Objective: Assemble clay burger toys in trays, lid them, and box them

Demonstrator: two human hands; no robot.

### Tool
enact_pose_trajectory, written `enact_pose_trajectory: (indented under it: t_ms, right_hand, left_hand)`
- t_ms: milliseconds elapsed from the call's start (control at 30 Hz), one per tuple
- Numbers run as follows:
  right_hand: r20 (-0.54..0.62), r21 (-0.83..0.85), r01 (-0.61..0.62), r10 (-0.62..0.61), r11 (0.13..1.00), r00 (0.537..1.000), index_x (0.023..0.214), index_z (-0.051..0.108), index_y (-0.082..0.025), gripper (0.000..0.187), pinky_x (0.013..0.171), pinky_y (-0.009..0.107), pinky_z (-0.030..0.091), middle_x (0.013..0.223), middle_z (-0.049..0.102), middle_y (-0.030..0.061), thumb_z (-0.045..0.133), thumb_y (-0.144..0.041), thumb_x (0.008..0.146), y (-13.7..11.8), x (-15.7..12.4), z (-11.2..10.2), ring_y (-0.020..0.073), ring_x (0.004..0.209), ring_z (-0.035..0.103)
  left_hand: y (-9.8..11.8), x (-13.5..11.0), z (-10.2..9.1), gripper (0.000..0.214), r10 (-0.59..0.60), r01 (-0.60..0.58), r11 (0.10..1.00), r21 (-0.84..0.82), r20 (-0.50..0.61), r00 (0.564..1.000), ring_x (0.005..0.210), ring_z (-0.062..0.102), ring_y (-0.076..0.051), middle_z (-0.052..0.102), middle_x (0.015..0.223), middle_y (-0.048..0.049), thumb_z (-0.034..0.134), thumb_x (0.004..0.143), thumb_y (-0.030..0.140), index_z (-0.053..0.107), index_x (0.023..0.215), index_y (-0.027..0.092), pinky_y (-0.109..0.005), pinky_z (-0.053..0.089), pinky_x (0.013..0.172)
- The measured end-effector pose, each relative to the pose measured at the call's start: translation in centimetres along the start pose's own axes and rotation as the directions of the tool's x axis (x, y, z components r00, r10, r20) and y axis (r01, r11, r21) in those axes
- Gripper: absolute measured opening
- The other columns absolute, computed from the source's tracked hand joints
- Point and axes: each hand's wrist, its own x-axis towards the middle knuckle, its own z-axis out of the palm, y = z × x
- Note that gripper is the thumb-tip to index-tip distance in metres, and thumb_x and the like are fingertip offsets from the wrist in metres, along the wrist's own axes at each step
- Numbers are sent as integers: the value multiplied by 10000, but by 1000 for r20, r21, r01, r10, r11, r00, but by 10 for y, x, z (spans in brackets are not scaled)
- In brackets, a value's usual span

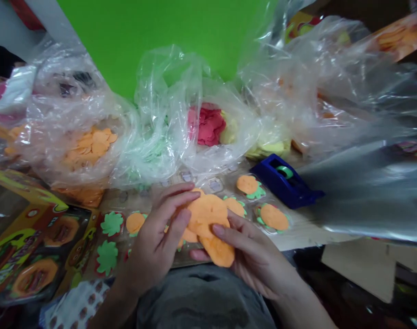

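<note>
Several flat orange foam-like pieces with rounded edges (208, 214) overlap between my two hands, close above the table's front edge. My left hand (167, 219) has its fingers and thumb closed on the left edge of these pieces. From the right, my right hand (249, 251) grips their lower part, thumb on top. Around my hands lie small stacks: green leaf-shaped pieces (107, 257) at the left, an orange-topped stack (135, 223) beside them, and another orange-topped stack with green edges (273, 217) at the right.
A blue tape dispenser (285, 180) stands behind the right stacks. Clear plastic bags hold orange pieces (92, 146), red pieces (208, 125) and pale green pieces (153, 151). Printed boxes (33, 246) stand at the left, a silvery plastic sheet (369, 192) at the right, and a green panel (167, 27) behind.
</note>
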Motion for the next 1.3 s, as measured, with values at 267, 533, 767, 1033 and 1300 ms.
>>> enact_pose_trajectory:
  t_ms: [267, 533, 767, 1033, 1300]
  right_hand:
    - [110, 7, -275, 273, 961, 956, 872, 676, -131, 187, 511, 185, 565, 725, 728, 62, 653, -292, 780, -7, 19, 9, 138, 599, 700]
    - [-157, -164, -169, 143, 972, 977, 811, 686, -162, 128, 401, 150, 524, 695, 708, 44, 717, -237, 711, 6, 41, 5, 122, 499, 637]
    - [-337, -338, -174, 54, 925, 940, 862, 698, -262, 288, 515, 252, 604, 887, 737, 32, 811, -290, 598, 21, 55, -9, 201, 677, 695]
    - [-319, -371, -239, 118, 897, 940, 848, 700, -273, 193, 721, 349, 606, 989, 717, 38, 763, -339, 678, 31, 59, -9, 254, 921, 675]
    - [-107, -339, -236, 212, 911, 972, 1073, 648, -263, 354, 719, 307, 571, 1121, 670, 47, 706, -236, 725, 48, 54, 22, 217, 959, 660]
  left_hand:
    - [-20, -21, -32, 206, -261, 264, 950, -168, 38, 964, 940, 667, -187, 719, 1017, -35, 628, 810, 257, 687, 1007, 264, -293, 539, 842]
    - [-33, -31, -47, 386, -687, 335, 582, -741, -228, 690, 692, 661, -152, 718, 801, -22, 794, 601, 378, 666, 894, 162, -251, 534, 622]
    - [-89, -95, -86, 294, -491, 443, 840, -313, -786, 375, 968, 620, -162, 681, 1034, -35, 608, 800, 395, 624, 1010, 189, -281, 471, 884]
    - [-157, -90, -81, 166, -381, 616, 783, 83, -718, 582, 920, 638, -202, 671, 951, -80, 484, 843, 206, 575, 976, 163, -355, 495, 850]
    - [-104, -73, -57, 267, -120, 470, 748, 468, -601, 790, 1123, 514, -229, 608, 1150, -101, 423, 917, 271, 617, 1082, 191, -417, 379, 1000]
